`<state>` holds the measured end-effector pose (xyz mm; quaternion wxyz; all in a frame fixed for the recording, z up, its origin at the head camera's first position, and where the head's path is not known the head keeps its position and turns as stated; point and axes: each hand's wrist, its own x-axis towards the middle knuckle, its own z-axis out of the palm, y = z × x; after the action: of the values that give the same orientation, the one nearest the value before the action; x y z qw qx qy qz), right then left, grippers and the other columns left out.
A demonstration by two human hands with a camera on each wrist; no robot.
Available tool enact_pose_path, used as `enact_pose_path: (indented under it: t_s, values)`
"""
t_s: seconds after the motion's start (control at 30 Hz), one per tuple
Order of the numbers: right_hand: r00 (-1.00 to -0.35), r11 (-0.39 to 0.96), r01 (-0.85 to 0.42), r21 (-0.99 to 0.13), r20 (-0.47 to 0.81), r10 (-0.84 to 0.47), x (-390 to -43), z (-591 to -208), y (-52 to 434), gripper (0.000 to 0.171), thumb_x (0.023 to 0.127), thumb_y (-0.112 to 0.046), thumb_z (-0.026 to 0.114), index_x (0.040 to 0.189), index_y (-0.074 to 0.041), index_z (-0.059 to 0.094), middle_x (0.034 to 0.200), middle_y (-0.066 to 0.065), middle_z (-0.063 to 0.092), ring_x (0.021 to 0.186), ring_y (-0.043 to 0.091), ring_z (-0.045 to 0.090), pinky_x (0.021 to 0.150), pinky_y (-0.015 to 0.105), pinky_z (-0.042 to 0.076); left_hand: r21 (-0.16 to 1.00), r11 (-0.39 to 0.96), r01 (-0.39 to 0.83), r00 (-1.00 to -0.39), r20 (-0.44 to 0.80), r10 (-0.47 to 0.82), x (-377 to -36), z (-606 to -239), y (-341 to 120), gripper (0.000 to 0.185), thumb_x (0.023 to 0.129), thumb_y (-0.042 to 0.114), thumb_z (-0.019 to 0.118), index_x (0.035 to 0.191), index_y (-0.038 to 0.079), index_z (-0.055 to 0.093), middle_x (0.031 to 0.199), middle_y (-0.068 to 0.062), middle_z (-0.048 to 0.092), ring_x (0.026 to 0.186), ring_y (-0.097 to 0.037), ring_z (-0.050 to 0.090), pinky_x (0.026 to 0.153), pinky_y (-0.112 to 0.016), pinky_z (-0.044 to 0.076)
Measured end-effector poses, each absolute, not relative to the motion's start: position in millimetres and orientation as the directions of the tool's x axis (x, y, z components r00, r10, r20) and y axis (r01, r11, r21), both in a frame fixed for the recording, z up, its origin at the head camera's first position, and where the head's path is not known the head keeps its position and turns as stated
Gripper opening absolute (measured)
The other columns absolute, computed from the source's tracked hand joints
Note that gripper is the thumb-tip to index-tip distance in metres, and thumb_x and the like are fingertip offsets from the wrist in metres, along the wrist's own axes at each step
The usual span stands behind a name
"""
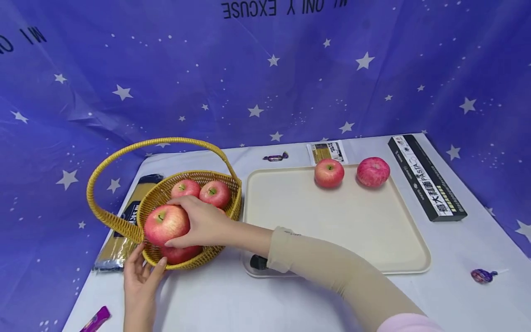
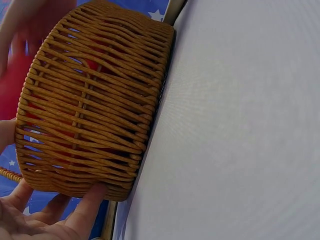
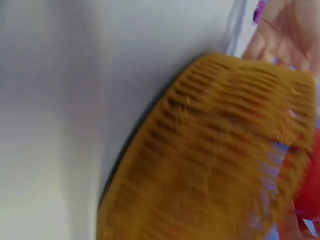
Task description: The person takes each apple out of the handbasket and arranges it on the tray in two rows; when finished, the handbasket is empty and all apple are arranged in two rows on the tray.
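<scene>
A yellow wicker basket (image 1: 188,176) with a tall arched handle stands at the left of the table, several red apples inside. My right hand (image 1: 203,223) grips a large apple (image 1: 166,224) from above, thumb at its front and fingers behind it, over the basket's left part. Under that apple another one (image 1: 182,254) shows partly. Two more apples, one of them an apple (image 1: 215,192) at the right, lie at the basket's back. My left hand (image 1: 141,279) holds the basket's near left side, thumb at the rim and fingers against the woven wall (image 2: 90,115).
A cream tray (image 1: 315,216) lies right of the basket, with an apple (image 1: 329,173) and a pinkish round fruit (image 1: 373,172) at its back. Around it are a black pasta box (image 1: 427,177), a lollipop (image 1: 483,275), a wrapped candy (image 1: 275,157) and a small packet (image 1: 327,151). A pasta bag (image 1: 109,249) lies left.
</scene>
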<state>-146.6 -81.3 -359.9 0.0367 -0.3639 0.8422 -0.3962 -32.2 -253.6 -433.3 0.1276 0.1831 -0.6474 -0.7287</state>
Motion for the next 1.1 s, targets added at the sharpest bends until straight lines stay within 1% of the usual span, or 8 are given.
enact_pose_path:
  t_s: [0.13, 0.23, 0.37, 0.53, 0.63, 0.77, 0.93, 1.1]
  values:
    - [-0.752, 0.324, -0.553, -0.768, 0.292, -0.590, -150.4, -350.3, -35.0, 0.079, 0.072, -0.034, 0.085, 0.136, -0.014, 0.045, 0.126, -0.003, 0.053, 0.103, 0.005, 0.055, 0.086, 0.015, 0.048, 0.992, -0.122, -0.030, -0.910, -0.078, -0.408, -31.0, -433.6, -256.0, 0.067, 0.093, -0.005, 0.059, 0.148, 0.017, 0.028, 0.153, -0.011, 0.021, 0.141, -0.027, 0.023, 0.090, -0.010, 0.045]
    - [-0.793, 0.251, -0.513, -0.821, 0.341, -0.504, -158.3, -347.1, 5.7, 0.077, 0.070, -0.023, 0.086, 0.134, -0.010, 0.046, 0.124, 0.001, 0.054, 0.101, 0.011, 0.058, 0.084, 0.020, 0.053, 0.991, -0.132, -0.016, -0.912, -0.068, -0.404, -31.2, -432.0, -256.2, 0.066, 0.092, -0.007, 0.057, 0.148, 0.015, 0.029, 0.153, -0.012, 0.022, 0.141, -0.027, 0.023, 0.089, -0.011, 0.046]
    - [-0.864, 0.254, -0.449, -0.857, 0.344, -0.367, -176.2, -351.7, 57.0, 0.078, 0.069, -0.018, 0.087, 0.135, -0.008, 0.045, 0.124, 0.005, 0.054, 0.100, 0.018, 0.059, 0.083, 0.030, 0.055, 0.990, -0.144, -0.001, -0.902, -0.063, -0.427, -32.1, -429.5, -255.3, 0.066, 0.091, -0.011, 0.057, 0.146, 0.014, 0.032, 0.149, -0.012, 0.027, 0.136, -0.026, 0.029, 0.088, -0.012, 0.047]
    - [-0.942, 0.408, -0.315, -0.857, 0.232, -0.242, -204.2, -373.4, 108.9, 0.078, 0.071, -0.021, 0.086, 0.135, -0.008, 0.043, 0.127, 0.008, 0.052, 0.101, 0.024, 0.058, 0.083, 0.040, 0.055, 0.987, -0.159, 0.011, -0.896, -0.060, -0.441, -32.3, -431.3, -254.9, 0.066, 0.090, -0.013, 0.057, 0.146, 0.012, 0.033, 0.146, -0.010, 0.030, 0.129, -0.024, 0.034, 0.085, -0.013, 0.050]
    - [-0.963, 0.535, -0.259, -0.804, 0.169, -0.211, -217.9, -389.4, 129.7, 0.078, 0.072, -0.024, 0.085, 0.135, -0.006, 0.043, 0.130, 0.010, 0.051, 0.105, 0.025, 0.057, 0.086, 0.042, 0.054, 0.984, -0.176, 0.009, -0.902, -0.068, -0.426, -31.4, -433.4, -254.8, 0.066, 0.090, -0.012, 0.057, 0.146, 0.013, 0.032, 0.146, -0.010, 0.029, 0.130, -0.024, 0.034, 0.085, -0.014, 0.051]
    - [-0.972, 0.660, -0.224, -0.717, 0.115, -0.205, -228.8, -406.2, 145.2, 0.078, 0.072, -0.029, 0.085, 0.132, -0.001, 0.043, 0.127, 0.015, 0.053, 0.108, 0.029, 0.056, 0.091, 0.045, 0.051, 0.983, -0.182, -0.001, -0.910, -0.076, -0.407, -30.2, -434.4, -255.6, 0.066, 0.091, -0.011, 0.056, 0.147, 0.015, 0.032, 0.148, -0.009, 0.027, 0.132, -0.025, 0.032, 0.085, -0.014, 0.051]
    - [-0.975, 0.687, -0.201, -0.698, 0.076, -0.207, -234.9, -415.1, 150.1, 0.081, 0.073, -0.030, 0.084, 0.132, 0.003, 0.039, 0.124, 0.020, 0.052, 0.113, 0.034, 0.054, 0.097, 0.049, 0.047, 0.985, -0.172, 0.000, -0.908, -0.073, -0.413, -30.1, -433.0, -256.1, 0.066, 0.091, -0.009, 0.057, 0.147, 0.015, 0.032, 0.148, -0.009, 0.026, 0.136, -0.026, 0.029, 0.086, -0.013, 0.050]
    - [-0.979, 0.697, -0.173, -0.696, 0.046, -0.196, -236.5, -417.5, 149.7, 0.083, 0.075, -0.028, 0.084, 0.135, 0.003, 0.035, 0.124, 0.021, 0.052, 0.114, 0.034, 0.054, 0.099, 0.048, 0.045, 0.986, -0.167, 0.009, -0.901, -0.064, -0.429, -31.4, -431.2, -255.0, 0.066, 0.090, -0.011, 0.057, 0.146, 0.013, 0.033, 0.147, -0.010, 0.028, 0.132, -0.026, 0.033, 0.085, -0.014, 0.051]
